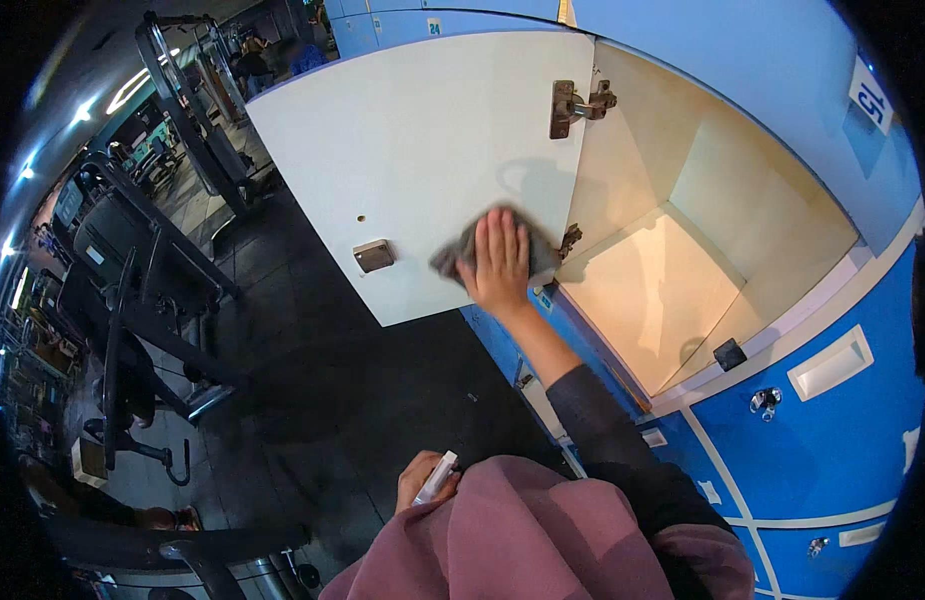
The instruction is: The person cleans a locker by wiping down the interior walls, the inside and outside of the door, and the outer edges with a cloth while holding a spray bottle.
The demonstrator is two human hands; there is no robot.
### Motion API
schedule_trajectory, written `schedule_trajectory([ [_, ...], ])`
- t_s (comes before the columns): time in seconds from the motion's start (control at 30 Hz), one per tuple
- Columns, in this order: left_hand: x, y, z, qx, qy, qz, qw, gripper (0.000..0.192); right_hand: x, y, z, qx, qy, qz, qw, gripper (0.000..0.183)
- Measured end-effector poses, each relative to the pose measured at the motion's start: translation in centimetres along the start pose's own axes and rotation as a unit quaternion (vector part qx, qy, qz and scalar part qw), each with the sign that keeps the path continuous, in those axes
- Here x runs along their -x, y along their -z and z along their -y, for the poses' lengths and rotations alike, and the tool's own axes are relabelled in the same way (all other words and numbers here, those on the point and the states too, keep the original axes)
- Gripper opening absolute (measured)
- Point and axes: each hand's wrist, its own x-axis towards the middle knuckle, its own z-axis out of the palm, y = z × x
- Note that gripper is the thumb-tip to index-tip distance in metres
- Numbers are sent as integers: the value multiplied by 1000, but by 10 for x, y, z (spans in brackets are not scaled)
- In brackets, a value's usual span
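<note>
My right hand (pixel 498 262) presses a grey cloth (pixel 541 251) flat against the white inner face of an open locker door (pixel 417 142), near its lower hinge. Blur shows at the cloth's edges. Low in the view, my left hand (pixel 425 478) is closed around a whitish object with a white top (pixel 437 477), perhaps a spray bottle; its lower part is hidden by mauve fabric. A metal lock (pixel 374 256) sits on the door left of the cloth. To the right, the locker compartment (pixel 657 292) stands open, with an upper metal hinge (pixel 575 109) joining it to the door.
Blue locker doors (pixel 800 450) with small locks and pale recessed handles lie at the right. Black gym machines (pixel 147 292) stand at the left on dark floor tiles (pixel 312 360). A person's leg (pixel 154 517) shows at lower left; other people are far back.
</note>
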Motion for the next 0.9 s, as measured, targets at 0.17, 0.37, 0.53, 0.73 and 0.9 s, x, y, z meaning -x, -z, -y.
schedule_trajectory([
  [0.17, 1, 2, 5, 7, -18, 2, 1000, 20, 78, -8, 2, 15, 46, 81, 996, 66],
  [0.37, 7, 4, 13, 4, -4, 3, 1000, 20, -34, 18, -9, -14, 41, 16, 999, 66],
  [0.53, 10, 10, 21, -3, -9, 7, 1000, 23, -173, 54, -19, 1, 7, -185, 983, 61],
  [0.73, 6, 7, 23, -7, -49, 11, 999, 23, -197, 58, -23, 39, -82, -291, 953, 58],
  [0.9, 10, 11, 16, 3, 6, 6, 1000, 23, -165, 49, -4, 17, -86, -204, 975, 61],
])
